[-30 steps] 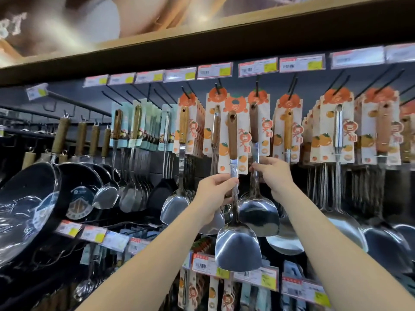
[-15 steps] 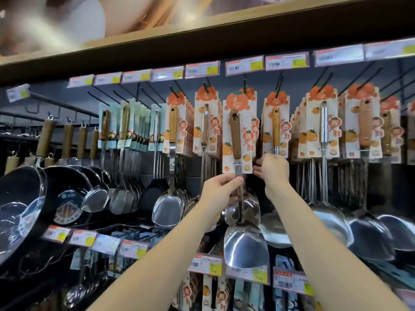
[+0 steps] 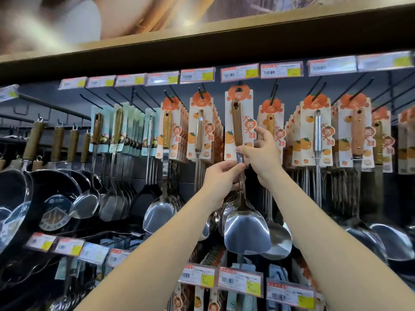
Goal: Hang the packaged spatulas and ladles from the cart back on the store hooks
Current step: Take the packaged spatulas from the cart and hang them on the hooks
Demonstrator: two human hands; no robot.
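The packaged spatula (image 3: 239,140) hangs high at the display, its card top up by a hook (image 3: 239,85); I cannot tell whether the hole is threaded yet. My left hand (image 3: 221,179) pinches the steel neck below the card, my right hand (image 3: 261,153) grips the card's lower edge. I judge it bottom-heavy and slick, the card flimsy, so I hold the rigid neck.

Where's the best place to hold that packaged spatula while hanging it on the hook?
Grip the packaged spatula at the metal neck just below its card, from the front, as both hands do now. The broad blade hangs heavy below, and the card's top hole stays free for the hook.
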